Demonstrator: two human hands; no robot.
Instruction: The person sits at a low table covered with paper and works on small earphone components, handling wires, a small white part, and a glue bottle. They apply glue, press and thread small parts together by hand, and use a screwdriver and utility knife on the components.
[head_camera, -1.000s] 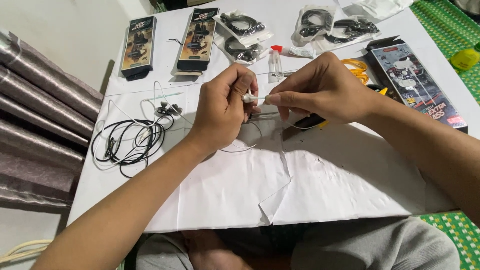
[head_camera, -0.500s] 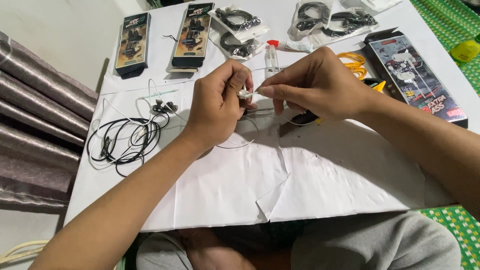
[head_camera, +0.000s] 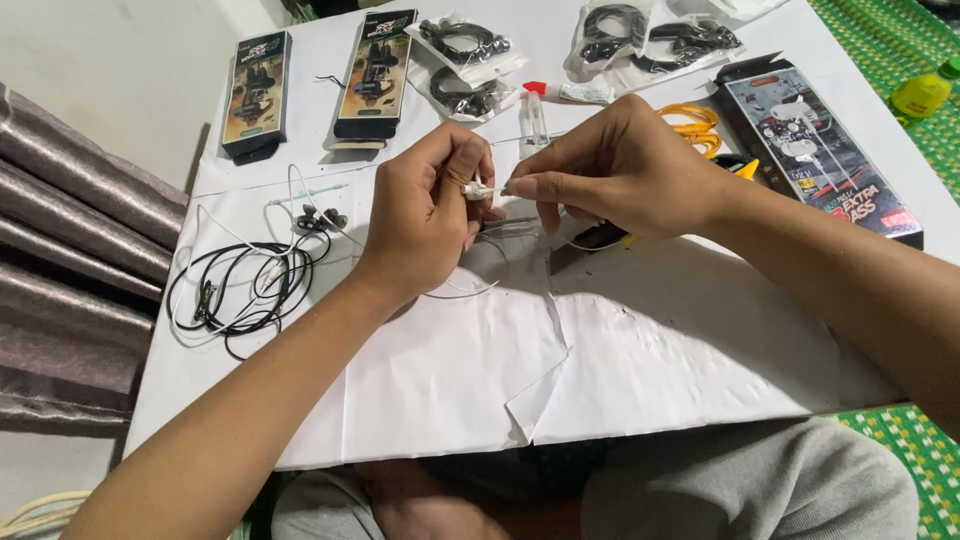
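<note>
Left hand (head_camera: 425, 215) curled, pinching small white earpiece (head_camera: 478, 188); right hand (head_camera: 610, 165) pinches its other end (fingertips nearly meeting).

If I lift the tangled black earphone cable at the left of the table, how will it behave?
The black earphone cable is thin and loosely coiled, so it would probably hang limp and unravel. It looks light. Its loops cross a white cable, which might be dragged along with it.

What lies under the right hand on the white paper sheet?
Under the right hand a dark tool with a yellow tip and thin wires show on the white paper sheet; the tool's middle is covered.
</note>
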